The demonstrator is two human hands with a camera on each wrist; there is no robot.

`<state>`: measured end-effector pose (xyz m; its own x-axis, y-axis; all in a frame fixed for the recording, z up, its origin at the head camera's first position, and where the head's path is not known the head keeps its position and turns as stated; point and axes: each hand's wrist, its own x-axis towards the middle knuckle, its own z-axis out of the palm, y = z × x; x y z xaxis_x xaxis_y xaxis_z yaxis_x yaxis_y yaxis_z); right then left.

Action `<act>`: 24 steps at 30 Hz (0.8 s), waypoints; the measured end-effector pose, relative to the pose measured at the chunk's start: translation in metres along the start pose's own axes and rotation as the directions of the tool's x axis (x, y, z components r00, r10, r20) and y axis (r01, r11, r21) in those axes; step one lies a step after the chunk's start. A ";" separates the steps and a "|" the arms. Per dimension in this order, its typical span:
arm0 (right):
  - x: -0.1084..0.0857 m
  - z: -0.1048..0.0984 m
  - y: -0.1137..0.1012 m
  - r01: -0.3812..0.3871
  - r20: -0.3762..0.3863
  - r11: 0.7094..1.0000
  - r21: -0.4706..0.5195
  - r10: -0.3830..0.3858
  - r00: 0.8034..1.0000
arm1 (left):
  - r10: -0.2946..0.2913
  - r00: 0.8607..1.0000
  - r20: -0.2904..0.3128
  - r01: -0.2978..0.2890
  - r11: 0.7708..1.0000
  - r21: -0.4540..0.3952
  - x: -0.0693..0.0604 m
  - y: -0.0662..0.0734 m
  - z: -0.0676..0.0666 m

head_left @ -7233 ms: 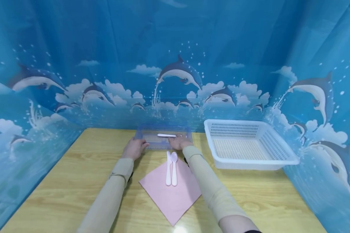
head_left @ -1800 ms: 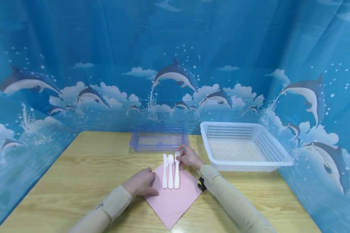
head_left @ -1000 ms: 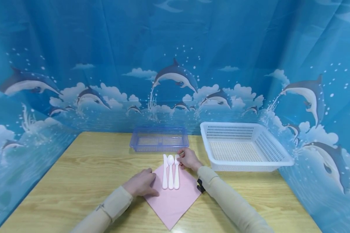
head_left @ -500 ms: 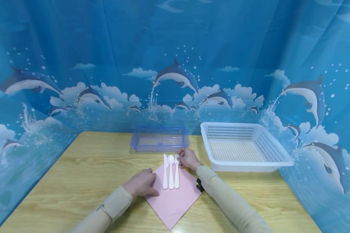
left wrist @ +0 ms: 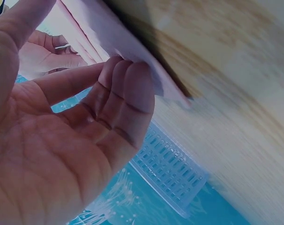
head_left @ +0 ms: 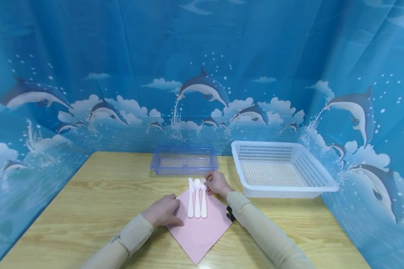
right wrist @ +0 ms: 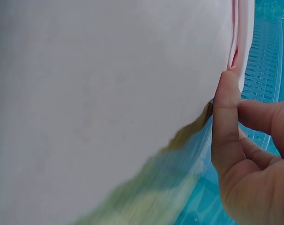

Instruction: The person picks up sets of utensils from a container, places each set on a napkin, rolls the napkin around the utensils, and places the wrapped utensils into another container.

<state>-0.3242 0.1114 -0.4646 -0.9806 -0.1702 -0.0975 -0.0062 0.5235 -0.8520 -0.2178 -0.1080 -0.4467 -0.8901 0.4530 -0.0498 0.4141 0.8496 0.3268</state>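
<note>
A pink square napkin (head_left: 196, 241) lies cornerwise on the table. On its upper half a pale pink knife (head_left: 190, 205), spoon (head_left: 197, 205) and fork (head_left: 204, 207) lie side by side, handles toward me. My right hand (head_left: 218, 183) pinches the fork near its tines, at the napkin's far corner. In the right wrist view its thumb (right wrist: 257, 115) and a finger meet at the pink edge. My left hand (head_left: 162, 211) rests on the napkin's left edge with fingers loosely bent, holding nothing; the left wrist view shows its palm (left wrist: 43, 154) and fingertips against the napkin.
Behind the napkin stands a translucent purple basket (head_left: 185, 172) at the table's back edge. A larger white basket (head_left: 289, 192) stands at the right. Blue dolphin-print curtain (head_left: 138, 74) surrounds the wooden table (head_left: 87, 209) at the back and sides.
Earlier both hands were at the purple basket, where the fork lay; now the fork lies beside the spoon on the napkin. Lately it has shifted slightly left; my left hand has stayed still.
</note>
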 end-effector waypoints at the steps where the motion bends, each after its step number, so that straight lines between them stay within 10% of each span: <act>1: 0.000 0.000 0.000 0.001 0.001 1.000 -0.001 -0.001 1.000 | -0.001 1.000 0.000 0.001 1.000 -0.003 0.000 0.000 0.000; 16: -0.012 -0.009 -0.004 0.001 0.035 0.998 -0.063 0.001 0.999 | 0.023 1.000 -0.011 -0.023 0.999 0.047 -0.002 -0.006 0.000; 24: -0.028 -0.019 -0.007 0.061 0.124 0.943 -0.328 -0.022 0.992 | 0.047 0.999 -0.010 -0.046 0.997 0.062 -0.003 -0.007 -0.002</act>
<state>-0.3006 0.1280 -0.4458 -0.9485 -0.2833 -0.1418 -0.1303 0.7567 -0.6407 -0.2182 -0.1159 -0.4472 -0.8716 0.4896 -0.0250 0.4657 0.8429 0.2695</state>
